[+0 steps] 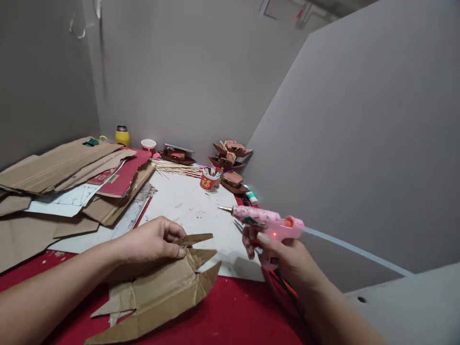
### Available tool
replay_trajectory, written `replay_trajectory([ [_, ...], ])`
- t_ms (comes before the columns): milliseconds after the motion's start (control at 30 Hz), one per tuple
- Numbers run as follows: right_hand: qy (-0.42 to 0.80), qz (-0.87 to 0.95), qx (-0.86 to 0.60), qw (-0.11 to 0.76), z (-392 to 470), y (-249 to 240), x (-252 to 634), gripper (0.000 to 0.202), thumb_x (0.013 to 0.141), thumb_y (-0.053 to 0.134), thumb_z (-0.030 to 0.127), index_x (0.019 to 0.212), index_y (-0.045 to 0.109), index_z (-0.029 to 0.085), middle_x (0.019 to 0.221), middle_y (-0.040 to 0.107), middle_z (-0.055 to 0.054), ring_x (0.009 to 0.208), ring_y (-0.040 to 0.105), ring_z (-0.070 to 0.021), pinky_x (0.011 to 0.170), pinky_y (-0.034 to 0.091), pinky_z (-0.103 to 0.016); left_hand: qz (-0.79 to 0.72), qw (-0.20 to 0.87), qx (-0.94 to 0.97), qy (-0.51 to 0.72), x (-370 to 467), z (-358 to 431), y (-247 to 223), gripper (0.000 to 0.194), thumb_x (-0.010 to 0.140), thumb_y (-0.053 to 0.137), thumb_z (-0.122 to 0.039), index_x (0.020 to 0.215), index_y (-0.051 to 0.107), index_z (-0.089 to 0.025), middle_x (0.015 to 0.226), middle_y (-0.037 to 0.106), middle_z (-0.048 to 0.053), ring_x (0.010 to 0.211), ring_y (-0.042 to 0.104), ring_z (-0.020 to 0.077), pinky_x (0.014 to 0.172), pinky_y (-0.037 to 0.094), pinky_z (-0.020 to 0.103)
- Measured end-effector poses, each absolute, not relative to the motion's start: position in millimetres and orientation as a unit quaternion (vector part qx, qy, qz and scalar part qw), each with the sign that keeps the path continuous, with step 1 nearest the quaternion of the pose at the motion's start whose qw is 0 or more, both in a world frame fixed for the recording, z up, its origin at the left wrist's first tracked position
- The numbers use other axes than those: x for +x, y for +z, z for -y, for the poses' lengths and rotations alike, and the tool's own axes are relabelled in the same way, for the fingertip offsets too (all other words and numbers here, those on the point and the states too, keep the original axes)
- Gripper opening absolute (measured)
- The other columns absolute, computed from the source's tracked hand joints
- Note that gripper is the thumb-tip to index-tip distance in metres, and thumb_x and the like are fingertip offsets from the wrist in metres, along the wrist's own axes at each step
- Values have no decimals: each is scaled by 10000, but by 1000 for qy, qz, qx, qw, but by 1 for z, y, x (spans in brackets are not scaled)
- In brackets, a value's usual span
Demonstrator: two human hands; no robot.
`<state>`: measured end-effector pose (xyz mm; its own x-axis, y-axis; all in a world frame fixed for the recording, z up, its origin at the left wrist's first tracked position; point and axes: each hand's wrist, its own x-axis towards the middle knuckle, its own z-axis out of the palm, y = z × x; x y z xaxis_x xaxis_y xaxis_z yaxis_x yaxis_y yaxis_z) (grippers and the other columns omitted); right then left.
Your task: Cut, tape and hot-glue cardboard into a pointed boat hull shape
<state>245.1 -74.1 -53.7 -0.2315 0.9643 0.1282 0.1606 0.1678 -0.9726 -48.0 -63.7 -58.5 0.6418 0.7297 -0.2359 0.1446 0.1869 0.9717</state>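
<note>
My left hand (pixel 158 241) pinches the upper edge of a folded cardboard piece (pixel 165 290) with pointed ends, tilted over the front of the table. In my right hand (pixel 283 251) is a pink hot glue gun (pixel 266 221), its metal nozzle pointing left and a small orange-red light glowing on its side. The nozzle is above and to the right of the cardboard, not touching it. A pair of metal tips, perhaps scissors or tweezers, shows behind my right fingers.
Cardboard sheets (pixel 64 165) are piled at the left. Behind stand a yellow bottle (pixel 122 137), a white-rimmed cup (pixel 148 145), thin wooden sticks (pixel 176 167), a red cup (pixel 208 181) holding tools, and brown boat models (pixel 230 155). Grey panels enclose the back and right.
</note>
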Motion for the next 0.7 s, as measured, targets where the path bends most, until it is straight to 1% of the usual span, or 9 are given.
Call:
replay_trajectory([
  [67,491,668,-404,386,73,-57,245,451,768,653,537,1013,690,160,655,638,-38,541,578,-162,406,438,-229,-367,680,603,199,-47,65,-59,189,705,679,-230,862,626,-140,698,633,-20,578,500,101,553,349,210],
  [133,500,711,-355,344,73,-59,244,445,788,647,519,1078,700,186,767,701,-72,672,651,-202,470,503,-247,-374,677,605,186,-45,65,-63,191,713,635,-205,894,589,-162,619,577,-59,508,423,81,493,289,200],
  [200,486,754,-309,316,73,-59,243,377,839,624,455,1146,685,246,1028,722,-91,960,664,-247,718,570,-313,-388,669,610,176,-44,64,-67,163,699,590,-170,860,562,-174,547,499,-89,460,342,71,449,230,203],
  [267,460,796,-280,276,72,-58,243,334,892,580,375,1211,646,301,1234,655,-63,1159,586,-243,951,496,-362,-405,656,615,168,-43,62,-70,136,676,550,-142,806,540,-180,522,450,-99,448,304,70,434,203,210],
  [300,448,812,-273,255,72,-56,244,342,911,558,344,1247,616,319,1277,629,-48,1195,563,-230,1004,458,-364,-413,650,617,165,-43,61,-71,126,667,539,-137,784,530,-183,520,439,-100,451,300,71,435,203,212],
  [433,391,853,-271,213,67,-51,247,384,935,517,307,1317,548,331,1287,624,-22,1178,579,-192,998,461,-298,-424,648,614,150,-42,59,-70,94,673,532,-150,758,510,-185,550,457,-88,469,313,75,451,219,220],
  [533,347,887,-253,167,65,-49,248,401,959,461,331,1355,513,294,1305,609,-36,1169,585,-191,992,463,-283,-417,659,611,138,-41,59,-71,67,690,542,-163,746,509,-181,580,482,-72,487,329,77,464,231,223],
  [600,327,898,-257,142,65,-49,248,407,962,442,366,1344,533,262,1275,631,-59,1134,606,-208,960,488,-297,-414,660,612,134,-41,59,-73,59,701,549,-171,754,523,-175,596,484,-67,496,324,77,473,237,223],
  [700,323,895,-271,143,65,-50,247,417,956,432,424,1301,581,243,1171,686,-73,1017,659,-216,871,541,-292,-415,658,615,131,-41,59,-76,42,721,544,-183,761,536,-173,598,473,-66,500,310,77,474,241,222],
])
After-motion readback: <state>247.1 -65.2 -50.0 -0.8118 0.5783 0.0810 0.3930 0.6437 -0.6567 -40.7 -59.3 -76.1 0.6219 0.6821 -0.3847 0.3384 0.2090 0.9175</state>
